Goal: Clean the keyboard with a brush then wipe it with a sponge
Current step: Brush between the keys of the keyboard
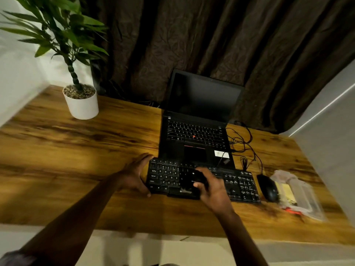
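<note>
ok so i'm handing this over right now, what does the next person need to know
Left hand holds the keyboard by its left end, thumb at the near edge, fingers at the far edge.
Right hand grips a dark, blurred object, apparently the brush, over the middle keys.
A yellow piece, possibly the sponge, lies in the clear packet right of the mouse.
Done: brushing looks under way.
Left: finish brushing, then wipe with the sponge.

Wood-grain desk (pixel 76 160), dark brown curtain (pixel 211 39) behind, white wall (pixel 17 77) left, dim warm light
</note>
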